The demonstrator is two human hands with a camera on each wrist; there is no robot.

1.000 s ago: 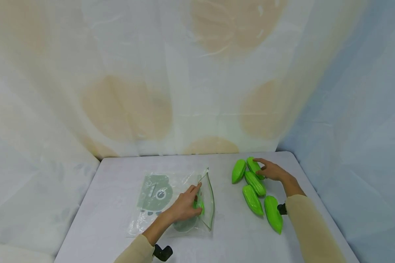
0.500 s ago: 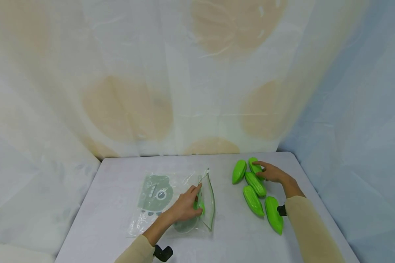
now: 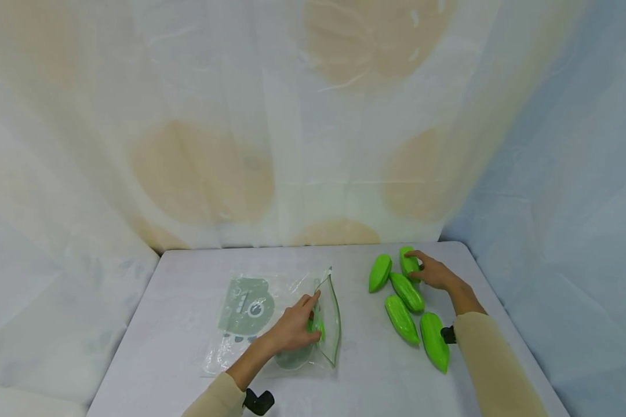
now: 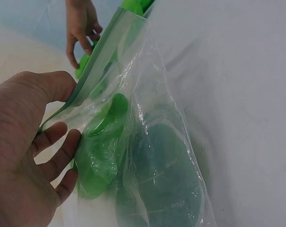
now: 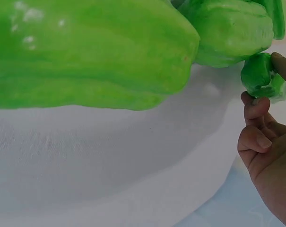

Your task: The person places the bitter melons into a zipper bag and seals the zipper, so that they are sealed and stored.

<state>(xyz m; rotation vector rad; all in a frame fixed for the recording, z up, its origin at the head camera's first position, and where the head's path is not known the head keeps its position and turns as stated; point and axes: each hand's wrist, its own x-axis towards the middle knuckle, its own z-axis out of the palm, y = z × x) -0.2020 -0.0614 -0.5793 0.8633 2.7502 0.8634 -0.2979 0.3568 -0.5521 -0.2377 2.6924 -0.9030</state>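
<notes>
My left hand (image 3: 292,326) holds the green-edged mouth of a clear zip bag (image 4: 152,142), the edge running between its digits in the left wrist view. Through the film shows a green vegetable (image 4: 102,151), just inside the mouth. My right hand (image 3: 434,273) pinches a glossy, ridged green vegetable (image 3: 408,262), papaya-like in shape, between thumb and fingers at the far right of the table. In the right wrist view its end (image 5: 258,75) sits at the fingertips. Beside it lie a similar vegetable (image 3: 380,273) and another (image 3: 407,292).
Two more green vegetables lie nearer the front: one (image 3: 402,319) left of the right forearm, one (image 3: 435,343) partly beside the wrist strap. A white cloth covers the table (image 3: 365,382). Patterned curtains (image 3: 313,116) hang at the back and sides.
My right hand has closed on the far vegetable, which has turned more upright in the head view and shifted slightly right. The left hand and the bag have stayed in place.
</notes>
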